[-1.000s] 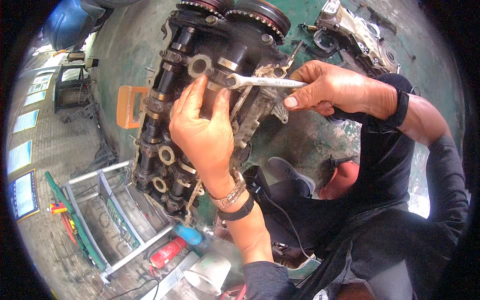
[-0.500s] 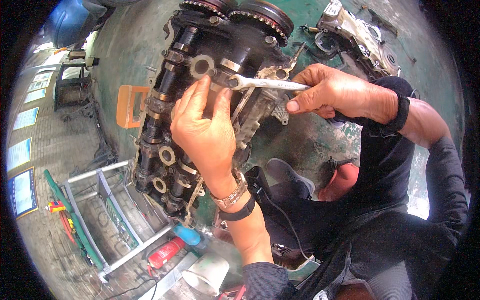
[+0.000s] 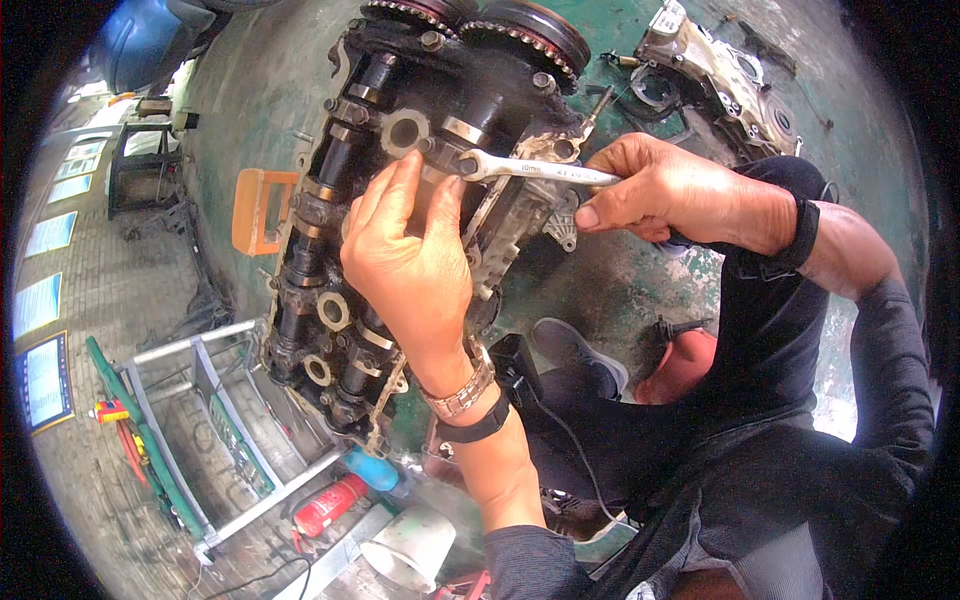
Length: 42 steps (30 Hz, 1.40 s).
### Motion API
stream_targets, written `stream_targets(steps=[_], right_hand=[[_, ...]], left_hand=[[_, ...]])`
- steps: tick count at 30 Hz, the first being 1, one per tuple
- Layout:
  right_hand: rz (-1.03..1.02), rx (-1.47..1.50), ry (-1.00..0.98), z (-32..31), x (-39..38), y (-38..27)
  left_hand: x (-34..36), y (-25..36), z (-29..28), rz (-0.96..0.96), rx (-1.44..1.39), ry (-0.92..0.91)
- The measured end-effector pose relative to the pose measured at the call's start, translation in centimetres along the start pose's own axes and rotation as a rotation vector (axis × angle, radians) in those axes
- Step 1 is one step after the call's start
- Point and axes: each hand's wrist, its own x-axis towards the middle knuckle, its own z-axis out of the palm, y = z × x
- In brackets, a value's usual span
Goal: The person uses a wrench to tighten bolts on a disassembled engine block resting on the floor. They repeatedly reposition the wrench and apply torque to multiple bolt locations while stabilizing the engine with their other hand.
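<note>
The wrench (image 3: 535, 171) runs from the right fingers (image 3: 618, 156) gripping it to just beside slightly parted left fingers (image 3: 403, 192).

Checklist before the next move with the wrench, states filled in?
1. Wrench gripped in right hand: ok.
2. Wrench end at a bolt on the engine: ok.
3. Wrench end fully seated: cannot tell, too small.
4. Left hand well clear of wrench end: not ok, thumb tip close by.
5. Left wrist bare: not ok, metal bracelet and black wristband worn.
</note>
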Motion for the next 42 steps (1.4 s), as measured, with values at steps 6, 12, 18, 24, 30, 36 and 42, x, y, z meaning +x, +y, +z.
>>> stream_targets(steps=[6, 12, 18, 24, 30, 36, 42], right_hand=[[0.016, 0.073, 0.052, 0.8, -0.1, -0.4], [-0.527, -0.538, 0.282, 0.3, -1.7, -1.6], [-0.611, -0.487, 0.321, -1.6, -1.9, -2.3], [-0.604, -0.381, 0.344, -2.0, -0.7, -3.1], [-0.553, -0.41, 0.413, -1.2, 0.2, -4.2], [-0.574, -0.627, 0.42, -0.4, 0.2, -5.7], [-0.546, -0.687, 0.385, -0.7, -0.1, -6.7]], left_hand=[[0.2, 0.3, -0.6, 0.027, 0.183, -0.04], [0.1, 1.5, -0.9, -0.001, 0.138, -0.037], [-0.3, 1.4, -1.0, 0.031, 0.099, 0.015], [0.1, 1.4, -0.9, 0.039, 0.051, 0.033], [0.3, 1.4, -1.0, 0.012, 0.036, 0.002], [0.3, 1.7, -1.4, -0.053, 0.025, -0.06], [0.4, 1.5, -1.2, 0.047, 0.046, 0.002]])
